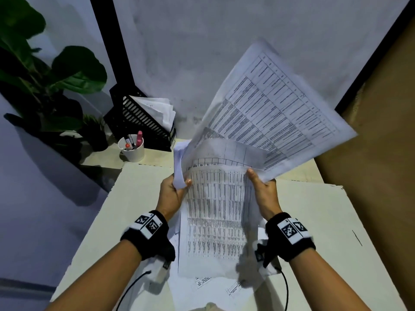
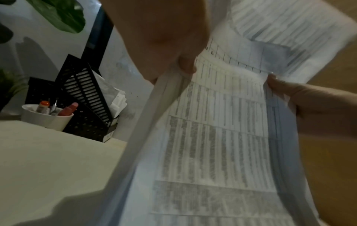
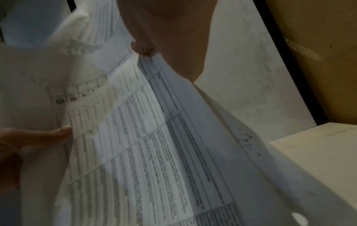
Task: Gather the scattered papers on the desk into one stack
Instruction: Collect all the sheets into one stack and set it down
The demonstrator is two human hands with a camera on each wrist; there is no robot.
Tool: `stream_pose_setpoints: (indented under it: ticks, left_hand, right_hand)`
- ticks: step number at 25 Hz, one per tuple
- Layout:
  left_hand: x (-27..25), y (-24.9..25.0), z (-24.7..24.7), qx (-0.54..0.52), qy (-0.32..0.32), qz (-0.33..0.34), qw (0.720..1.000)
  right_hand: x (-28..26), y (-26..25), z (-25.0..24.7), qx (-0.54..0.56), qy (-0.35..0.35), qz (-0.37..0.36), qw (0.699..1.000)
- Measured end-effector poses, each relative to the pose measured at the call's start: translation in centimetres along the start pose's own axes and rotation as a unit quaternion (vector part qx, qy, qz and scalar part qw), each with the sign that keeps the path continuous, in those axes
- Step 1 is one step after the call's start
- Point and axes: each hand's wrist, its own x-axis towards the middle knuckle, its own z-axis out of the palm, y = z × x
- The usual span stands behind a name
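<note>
I hold a loose bundle of printed table sheets [image 1: 215,209] upright above the cream desk [image 1: 325,221]. My left hand [image 1: 177,187] pinches the bundle's left edge, thumb in front, as the left wrist view shows at the papers [image 2: 212,122]. My right hand [image 1: 260,182] grips the right edge, thumb on the front sheet; the right wrist view shows the papers [image 3: 144,137] fanned apart. One sheet [image 1: 276,108] sticks up and tilts to the right behind the rest. More papers [image 1: 213,286] lie flat on the desk under my wrists.
A black file rack [image 1: 143,120] with papers stands at the back of the desk. Beside it sits a white cup [image 1: 132,149] of pens. A leafy plant [image 1: 49,81] is at the left, and a tan wall [image 1: 377,153] borders the right.
</note>
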Motion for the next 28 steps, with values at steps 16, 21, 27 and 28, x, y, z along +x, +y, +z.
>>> stream_pose_setpoints:
  ticks: [16, 21, 27, 28]
  left_hand:
    - [-1.3, 1.2, 0.2, -0.061, -0.060, -0.126, 0.988]
    - [-0.3, 0.4, -1.6, -0.067, -0.075, -0.095, 0.990]
    - [0.3, -0.2, -2.6, -0.036, -0.130, -0.073, 0.988]
    - [0.5, 0.0, -3.0, -0.044, -0.133, -0.064, 0.988]
  right_hand:
    - [-1.3, 0.8, -0.8, -0.028, -0.048, 0.108, 0.993]
    - [-0.2, 0.2, -1.3, -0.028, -0.067, 0.076, 0.994]
    - [1.1, -0.3, -1.9, -0.053, -0.025, 0.036, 0.998]
    - [1.3, -0.2, -2.0, -0.062, -0.025, 0.028, 0.997]
